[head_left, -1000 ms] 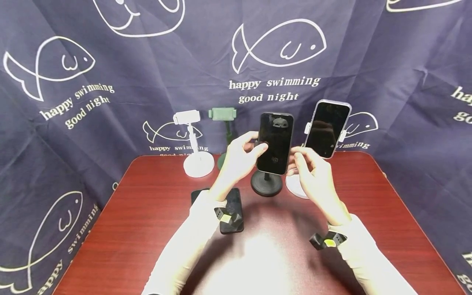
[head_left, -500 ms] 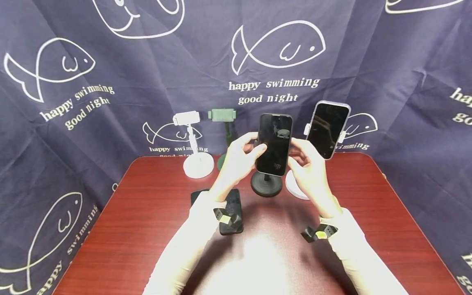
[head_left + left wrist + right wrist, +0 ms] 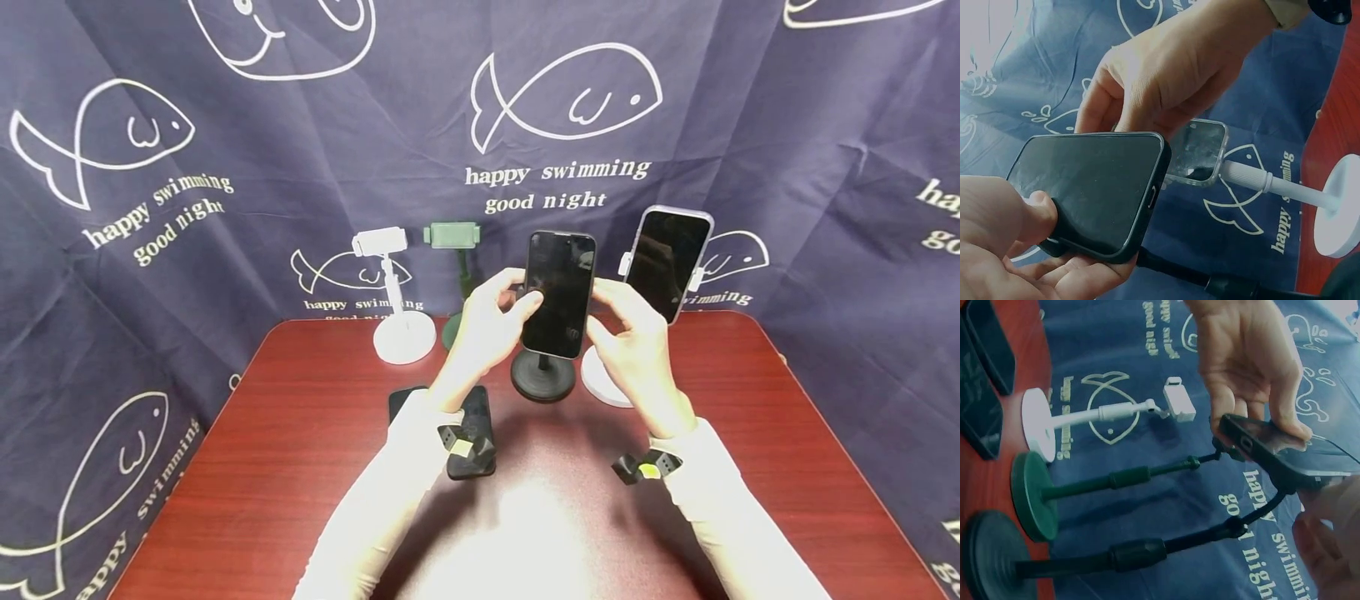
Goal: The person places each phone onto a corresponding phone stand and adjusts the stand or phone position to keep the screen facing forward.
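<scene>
A black smartphone [image 3: 558,292] stands upright, tilted back, at the head of a black phone stand [image 3: 543,379]. My left hand [image 3: 486,325] grips its left side, the thumb lying over the screen and the fingers behind. At the opposite edge, my right hand [image 3: 637,346] holds the phone with bent fingers partly behind it and the thumb near the lower edge. In the right wrist view the black post [image 3: 1141,553] runs up to the phone's back. The phone and hands largely hide the stand's clamp.
A white stand [image 3: 405,337] and a green stand [image 3: 453,234] are at the left. Rightward, another phone [image 3: 667,262] sits in a white stand [image 3: 603,379]. Dark phones [image 3: 477,417] lie under my left forearm on the red table [image 3: 300,433]. A printed cloth [image 3: 420,150] hangs behind.
My right hand has moved up and in to the phone's right edge, its fingers now bent there. The left hand keeps its grip; the phone's tilt shifts slightly.
</scene>
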`<control>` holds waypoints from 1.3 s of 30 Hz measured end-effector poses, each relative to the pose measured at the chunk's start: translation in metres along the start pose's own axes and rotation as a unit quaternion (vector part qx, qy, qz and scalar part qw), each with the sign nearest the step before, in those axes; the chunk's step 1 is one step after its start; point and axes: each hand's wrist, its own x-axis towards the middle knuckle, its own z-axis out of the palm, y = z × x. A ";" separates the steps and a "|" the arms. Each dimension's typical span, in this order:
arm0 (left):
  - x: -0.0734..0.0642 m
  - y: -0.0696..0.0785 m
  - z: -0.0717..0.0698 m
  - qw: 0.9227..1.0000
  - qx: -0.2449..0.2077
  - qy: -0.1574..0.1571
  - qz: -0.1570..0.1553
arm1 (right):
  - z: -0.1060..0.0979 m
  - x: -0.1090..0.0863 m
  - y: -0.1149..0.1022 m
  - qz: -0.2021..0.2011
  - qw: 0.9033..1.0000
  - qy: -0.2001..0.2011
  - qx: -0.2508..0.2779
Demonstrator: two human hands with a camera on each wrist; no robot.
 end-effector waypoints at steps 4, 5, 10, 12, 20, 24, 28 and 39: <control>0.000 0.001 0.001 1.000 0.015 0.006 -0.009 | -0.004 0.003 0.005 -0.095 0.994 -0.002 -0.059; 0.000 0.002 0.001 1.000 0.015 0.007 -0.009 | -0.005 0.003 0.007 -0.114 0.992 -0.005 -0.062; 0.000 0.003 0.002 1.000 0.029 0.012 -0.004 | -0.012 0.010 0.013 -0.186 0.980 -0.037 -0.061; 0.000 0.003 0.002 0.999 0.032 0.013 -0.005 | -0.016 0.012 0.013 -0.202 0.976 -0.056 -0.062; 0.000 0.006 0.001 0.999 0.047 0.020 0.000 | -0.030 0.016 0.013 -0.242 0.961 -0.096 -0.094; -0.002 0.007 0.002 0.998 0.065 0.024 -0.001 | -0.032 0.015 0.013 -0.249 0.959 -0.093 -0.094; -0.002 0.007 0.004 0.996 0.082 0.028 0.002 | -0.033 0.014 0.013 -0.247 0.961 -0.083 -0.091; -0.002 0.007 0.003 0.996 0.086 0.037 0.002 | -0.032 0.014 0.008 -0.239 0.962 -0.075 -0.106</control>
